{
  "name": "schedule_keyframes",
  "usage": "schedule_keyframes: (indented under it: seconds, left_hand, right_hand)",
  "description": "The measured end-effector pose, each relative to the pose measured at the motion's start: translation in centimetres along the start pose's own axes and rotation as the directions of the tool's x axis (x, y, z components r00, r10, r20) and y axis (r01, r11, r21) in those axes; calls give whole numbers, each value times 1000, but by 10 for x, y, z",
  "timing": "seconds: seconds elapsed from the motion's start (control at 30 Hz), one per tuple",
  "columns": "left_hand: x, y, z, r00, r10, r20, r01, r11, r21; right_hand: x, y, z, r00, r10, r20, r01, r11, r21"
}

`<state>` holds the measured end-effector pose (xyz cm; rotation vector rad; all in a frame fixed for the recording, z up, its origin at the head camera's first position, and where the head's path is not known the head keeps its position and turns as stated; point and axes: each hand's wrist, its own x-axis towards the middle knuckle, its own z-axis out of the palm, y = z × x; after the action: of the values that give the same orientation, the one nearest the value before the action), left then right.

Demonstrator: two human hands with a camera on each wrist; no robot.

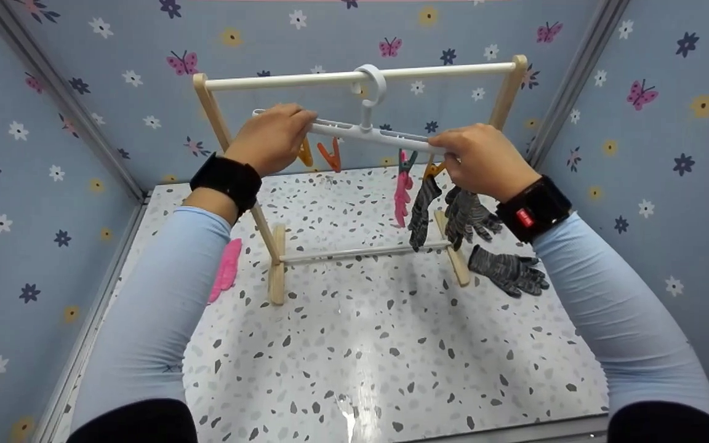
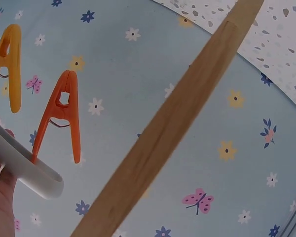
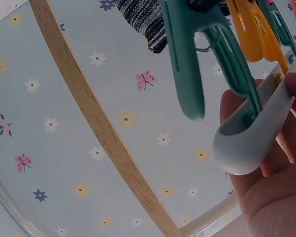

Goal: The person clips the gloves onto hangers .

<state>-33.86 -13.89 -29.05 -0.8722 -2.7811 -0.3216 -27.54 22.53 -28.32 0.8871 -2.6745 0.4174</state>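
Note:
A white clip hanger tilts slightly down to the right, its curved hook at the rack's top rod. My left hand grips its left end and my right hand its right end. Near the left hand, a yellow clothespin and an orange clothespin dangle with nothing in them. On the right side, a pink glove hangs from a green clothespin, beside a grey-black glove and another grey-black glove. A green clothespin sits at the hanger's right tip.
The wooden rack stands on a speckled white table. Another grey-black glove lies beside its right foot. Something pink lies at the left, partly behind my left sleeve. Flower-patterned walls enclose the back and sides.

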Motion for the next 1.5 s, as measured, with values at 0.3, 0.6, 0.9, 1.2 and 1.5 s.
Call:
schedule_keyframes:
  seconds: [0.3,0.6,0.9,1.2,1.5]
  left_hand:
    - [-11,12,-4,1000,-19,17,19,1000,-5]
    - [-19,21,-13,999,-18,48,17,1000,17]
    - [-23,32,-25,982,0,188,-9,999,45]
    - [-25,39,-35,972,20,235,-24,1000,11]
    - [-24,43,-39,961,78,266,-60,995,-75]
  right_hand:
    - [3,5,1,997,78,-11,-78,997,28]
    - [9,8,4,992,116,-58,-114,993,40]
    - [14,15,8,985,120,-125,-118,993,24]
    - [20,18,15,975,137,-173,-140,990,-5]
    - [24,17,18,969,143,-199,-148,989,-9]
